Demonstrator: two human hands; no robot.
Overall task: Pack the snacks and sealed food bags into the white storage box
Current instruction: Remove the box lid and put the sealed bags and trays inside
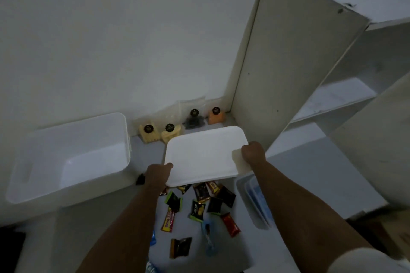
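I hold a flat white lid level above the table with both hands. My left hand grips its near left corner, and my right hand grips its right edge. The open white storage box stands empty to the left. Several snack packets lie scattered on the table under and in front of the lid. Several sealed food bags with dark round labels lean against the back wall beyond the lid.
A tall white shelving unit rises on the right with open shelves. Another white container sits at the table's right side, partly under my right forearm. A small dark object lies by my left wrist.
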